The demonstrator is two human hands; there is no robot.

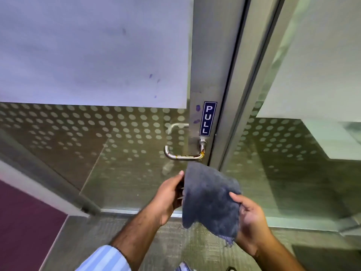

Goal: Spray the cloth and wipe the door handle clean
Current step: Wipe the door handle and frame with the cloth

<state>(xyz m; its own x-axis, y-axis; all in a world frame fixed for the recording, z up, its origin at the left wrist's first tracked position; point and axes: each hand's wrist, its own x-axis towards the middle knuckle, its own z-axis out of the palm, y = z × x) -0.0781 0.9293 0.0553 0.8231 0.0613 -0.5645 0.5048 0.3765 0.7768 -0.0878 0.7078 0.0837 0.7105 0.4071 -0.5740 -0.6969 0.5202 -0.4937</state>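
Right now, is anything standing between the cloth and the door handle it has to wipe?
Nothing visible. The grey cloth, held by the left hand and right hand, sits just below the metal door handle, its top corner close under the handle's bar, not yet touching. Only open air lies between them.

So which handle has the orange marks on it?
The near handle, the clear steel one just above the cloth. The other handle shows dimly through the glass, unmarked.
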